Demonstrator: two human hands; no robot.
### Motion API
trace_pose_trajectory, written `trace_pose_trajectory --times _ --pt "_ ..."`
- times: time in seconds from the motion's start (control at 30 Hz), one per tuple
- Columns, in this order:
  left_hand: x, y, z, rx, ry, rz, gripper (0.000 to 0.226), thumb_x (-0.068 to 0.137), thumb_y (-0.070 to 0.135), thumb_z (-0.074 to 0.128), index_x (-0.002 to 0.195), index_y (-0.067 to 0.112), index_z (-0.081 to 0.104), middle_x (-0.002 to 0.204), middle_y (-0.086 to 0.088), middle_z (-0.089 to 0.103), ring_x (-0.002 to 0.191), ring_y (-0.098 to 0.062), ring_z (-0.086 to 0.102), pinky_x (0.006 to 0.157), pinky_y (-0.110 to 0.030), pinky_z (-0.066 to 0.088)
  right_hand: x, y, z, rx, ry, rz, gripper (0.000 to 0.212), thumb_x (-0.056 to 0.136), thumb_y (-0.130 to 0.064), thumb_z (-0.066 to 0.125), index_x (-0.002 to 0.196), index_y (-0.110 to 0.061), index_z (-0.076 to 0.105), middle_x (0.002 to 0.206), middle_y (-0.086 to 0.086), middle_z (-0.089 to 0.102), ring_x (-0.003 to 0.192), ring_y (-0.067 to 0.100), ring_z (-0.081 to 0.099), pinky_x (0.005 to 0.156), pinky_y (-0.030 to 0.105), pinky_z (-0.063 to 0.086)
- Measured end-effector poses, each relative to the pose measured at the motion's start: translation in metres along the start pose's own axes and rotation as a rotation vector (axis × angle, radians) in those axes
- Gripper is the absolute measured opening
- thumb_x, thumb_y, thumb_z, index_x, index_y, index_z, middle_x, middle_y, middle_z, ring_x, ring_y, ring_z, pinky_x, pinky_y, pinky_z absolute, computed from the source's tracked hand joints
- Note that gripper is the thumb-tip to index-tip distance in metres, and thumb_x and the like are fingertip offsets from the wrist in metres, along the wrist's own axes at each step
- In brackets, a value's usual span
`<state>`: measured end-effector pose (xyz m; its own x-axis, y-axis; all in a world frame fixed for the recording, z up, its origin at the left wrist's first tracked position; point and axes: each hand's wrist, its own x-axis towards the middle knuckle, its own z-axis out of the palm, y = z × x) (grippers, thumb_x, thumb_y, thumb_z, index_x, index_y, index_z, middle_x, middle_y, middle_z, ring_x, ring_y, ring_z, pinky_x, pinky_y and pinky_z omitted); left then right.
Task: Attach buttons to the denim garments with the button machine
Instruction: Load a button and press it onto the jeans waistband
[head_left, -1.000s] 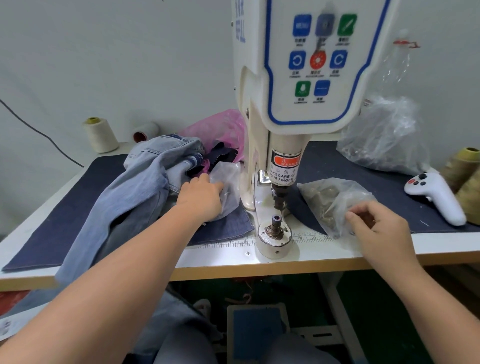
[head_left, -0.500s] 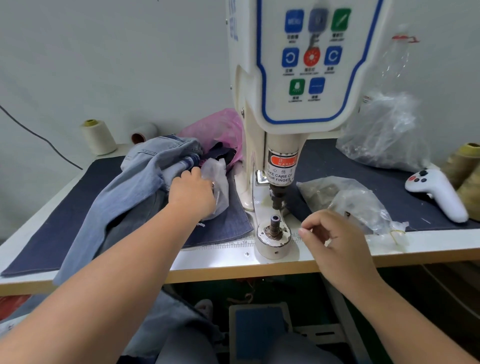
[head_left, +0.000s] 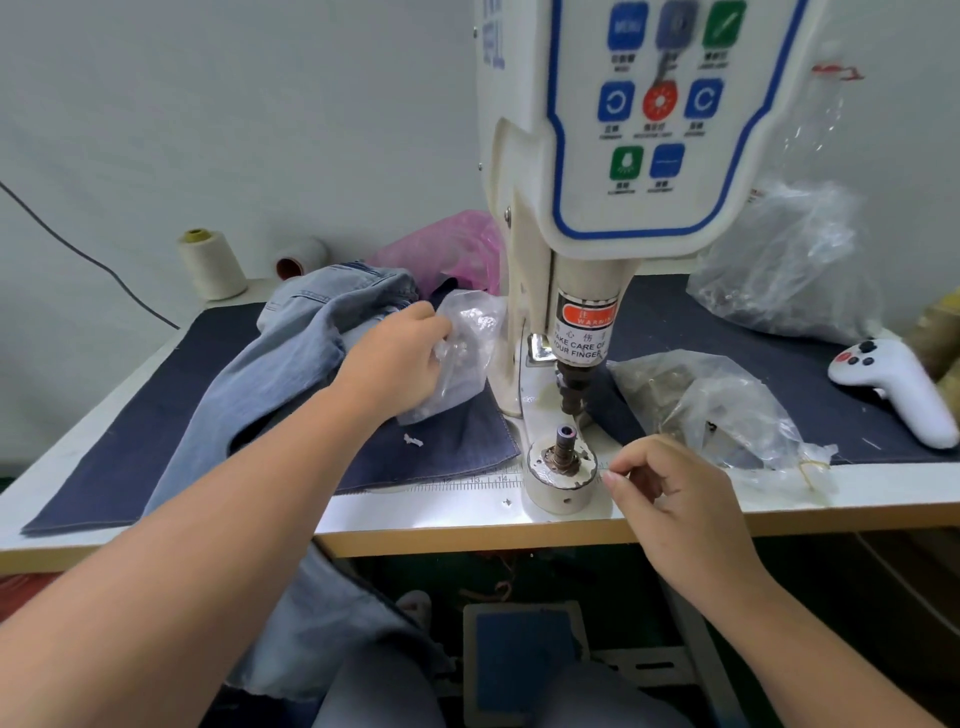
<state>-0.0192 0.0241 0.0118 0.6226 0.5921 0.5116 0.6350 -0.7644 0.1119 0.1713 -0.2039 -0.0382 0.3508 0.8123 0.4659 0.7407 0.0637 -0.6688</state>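
Note:
The white button machine (head_left: 623, 208) stands at the table's middle, its upper punch (head_left: 571, 384) above the lower die post (head_left: 565, 441). A light blue denim garment (head_left: 291, 353) lies heaped to the left and hangs over the table's front edge. My left hand (head_left: 400, 358) rests on it and grips a small clear bag (head_left: 467, 338) beside the machine column. My right hand (head_left: 675, 499) hovers just right of the die base, thumb and forefinger pinched together; anything between them is too small to see. A clear bag of metal button parts (head_left: 727, 410) lies right of the die.
A dark denim mat (head_left: 130, 431) covers the white table (head_left: 467, 519). At the back are two thread cones (head_left: 213, 265), a pink bag (head_left: 441, 249) and a large clear bag (head_left: 779, 270). A white controller (head_left: 898, 389) lies far right. A foot pedal (head_left: 524, 660) sits under the table.
My right hand left the bag of button parts and moved left to the die base, fingers pinched. My left hand lifted the small clear bag slightly beside the machine column.

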Motion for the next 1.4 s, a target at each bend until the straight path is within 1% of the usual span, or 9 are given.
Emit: trace_pose_trajectory --times 0.07,0.13,0.27,0.5,0.67,0.83,0.93,1.1,1.4 --pt "-0.001 0.002 -0.007 0.006 0.068 0.099 0.008 0.078 -0.010 0.059 0.078 -0.003 0.063 0.078 -0.018 0.054 0.064 -0.025 0.044 0.051 -0.035 0.035 0.000 -0.001 0.001 0.002 0.002 0.009 0.023 0.084 -0.005 0.074 0.073 -0.023 0.064 0.071 -0.014 0.059 0.076 0.007 0.058 0.064 0.008 0.042" --pt "-0.002 0.004 -0.004 0.088 -0.026 0.178 0.012 0.080 -0.009 0.060 0.087 -0.003 0.068 0.084 -0.019 0.054 0.070 -0.029 0.047 0.054 -0.039 0.042 -0.001 -0.001 0.001 -0.003 -0.001 0.015 0.023 0.084 -0.005 0.073 0.074 -0.023 0.064 0.071 -0.014 0.059 0.076 0.006 0.058 0.065 0.009 0.043" --pt "-0.005 0.004 0.006 0.379 -0.271 -0.074 0.023 0.095 0.016 0.052 0.115 0.013 0.064 0.113 -0.010 0.046 0.105 -0.028 0.049 0.067 -0.034 0.033 -0.003 0.000 0.001 -0.009 -0.013 0.008 0.022 0.084 -0.005 0.072 0.074 -0.023 0.064 0.070 -0.015 0.059 0.073 0.008 0.058 0.062 0.012 0.042" --pt "0.004 0.013 0.013 0.616 -0.411 -0.234 0.039 0.096 0.012 0.053 0.135 0.012 0.053 0.131 -0.013 0.044 0.120 -0.032 0.049 0.073 -0.034 0.035 -0.005 0.004 -0.002 -0.007 -0.006 0.003 0.024 0.084 -0.004 0.073 0.074 -0.023 0.064 0.071 -0.014 0.060 0.076 0.010 0.059 0.064 0.010 0.043" --pt "0.008 0.011 0.016 0.451 -0.496 -0.188 0.040 0.094 0.019 0.059 0.133 0.015 0.052 0.127 -0.011 0.039 0.116 -0.031 0.047 0.084 -0.039 0.046 -0.009 0.006 -0.003 -0.002 -0.024 0.007 0.023 0.085 -0.004 0.072 0.074 -0.023 0.064 0.073 -0.013 0.060 0.076 0.011 0.059 0.065 0.015 0.045" --pt "0.008 0.007 0.014 0.352 -0.556 -0.201 0.037 0.101 0.035 0.040 0.134 0.027 0.055 0.127 -0.011 0.042 0.120 -0.033 0.043 0.095 -0.045 0.042 -0.008 0.005 -0.002 -0.013 -0.032 0.009 0.020 0.084 -0.005 0.073 0.075 -0.022 0.066 0.072 -0.014 0.061 0.077 0.007 0.059 0.066 0.014 0.046" --pt "0.008 0.009 0.012 0.310 -0.543 -0.224 0.037 0.101 0.041 0.040 0.128 0.029 0.061 0.124 -0.011 0.044 0.118 -0.034 0.044 0.094 -0.045 0.042 -0.007 0.003 -0.002 -0.013 -0.031 0.008 0.021 0.084 -0.004 0.073 0.075 -0.022 0.065 0.072 -0.014 0.060 0.076 0.007 0.058 0.066 0.013 0.045" --pt "0.007 0.011 0.014 0.315 -0.465 -0.211 0.027 0.099 0.033 0.047 0.114 0.023 0.068 0.115 -0.010 0.045 0.109 -0.033 0.047 0.086 -0.042 0.042 -0.007 0.002 -0.003 -0.019 -0.030 0.016 0.022 0.084 -0.003 0.073 0.075 -0.021 0.065 0.072 -0.014 0.059 0.076 0.007 0.058 0.065 0.011 0.045" --pt "0.001 0.013 0.014 0.327 -0.487 -0.228 0.037 0.100 0.041 0.041 0.120 0.021 0.065 0.123 -0.010 0.043 0.114 -0.035 0.045 0.094 -0.044 0.038 -0.006 -0.001 0.000 0.009 -0.036 0.016 0.021 0.083 0.000 0.073 0.075 -0.019 0.065 0.070 -0.012 0.059 0.074 0.009 0.058 0.063 0.011 0.043"
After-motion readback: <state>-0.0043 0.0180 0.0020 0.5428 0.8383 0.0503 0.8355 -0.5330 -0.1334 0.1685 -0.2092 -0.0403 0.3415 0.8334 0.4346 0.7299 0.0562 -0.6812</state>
